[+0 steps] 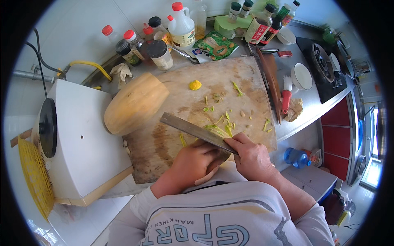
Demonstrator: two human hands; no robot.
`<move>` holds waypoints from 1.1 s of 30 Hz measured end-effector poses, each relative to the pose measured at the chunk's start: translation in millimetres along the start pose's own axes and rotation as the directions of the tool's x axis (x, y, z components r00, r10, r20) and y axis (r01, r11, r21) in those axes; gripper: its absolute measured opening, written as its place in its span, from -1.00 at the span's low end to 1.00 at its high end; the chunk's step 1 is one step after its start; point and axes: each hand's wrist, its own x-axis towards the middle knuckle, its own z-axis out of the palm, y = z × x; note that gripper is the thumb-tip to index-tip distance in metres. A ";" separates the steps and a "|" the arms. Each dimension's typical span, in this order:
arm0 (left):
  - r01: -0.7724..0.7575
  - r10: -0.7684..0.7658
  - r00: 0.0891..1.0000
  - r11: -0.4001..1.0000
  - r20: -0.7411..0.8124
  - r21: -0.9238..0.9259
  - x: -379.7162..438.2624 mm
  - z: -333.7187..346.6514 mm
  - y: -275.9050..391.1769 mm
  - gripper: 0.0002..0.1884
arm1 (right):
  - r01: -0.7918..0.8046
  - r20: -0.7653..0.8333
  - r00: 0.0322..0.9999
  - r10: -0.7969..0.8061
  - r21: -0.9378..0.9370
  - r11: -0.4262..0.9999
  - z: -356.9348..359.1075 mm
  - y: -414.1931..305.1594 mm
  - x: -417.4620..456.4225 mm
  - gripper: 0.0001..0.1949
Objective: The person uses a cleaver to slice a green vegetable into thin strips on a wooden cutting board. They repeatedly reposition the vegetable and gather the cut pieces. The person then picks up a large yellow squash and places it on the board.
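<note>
My right hand point(252, 155) grips a cleaver point(197, 130) close to its handle end, with the thumb against the metal. The blade slants up and left over a worn wooden cutting board point(172, 101). My left hand point(197, 163) is curled just under the near side of the blade, against my shirt front. What its fingers hold is hidden; a pale yellowish piece shows partly between my hands. Beyond the blade lie greenish-yellow scraps point(227, 127), loose seeds point(217, 97) and a small yellow lump point(195, 85). A large tan squash point(135, 104) rests at the board's left.
Bottles, including a white jug point(181, 29), and a green packet point(217, 46) line the back. At right are a long brown wooden piece point(269, 80), a red-handled brush point(286, 95), a white bowl point(301, 77) and a gas hob point(321, 63). A white appliance point(86, 138) stands left.
</note>
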 end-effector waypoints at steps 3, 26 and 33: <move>0.016 -0.017 1.000 1.000 0.014 0.023 -1.7 -0.6 -0.3 -0.79 | -0.037 0.060 0.997 0.042 -0.083 0.996 -4.9 -11.9 6.4 -0.60; 0.055 -0.055 0.999 0.998 0.001 0.017 0.5 2.3 1.7 -0.80 | -0.037 0.149 0.987 0.068 -0.205 0.978 -8.3 -20.4 19.4 -0.62; 0.115 -0.113 0.993 0.992 0.045 -0.052 0.7 1.1 3.8 -0.81 | -0.071 0.117 0.988 0.100 -0.228 0.971 1.4 -21.2 15.1 -0.55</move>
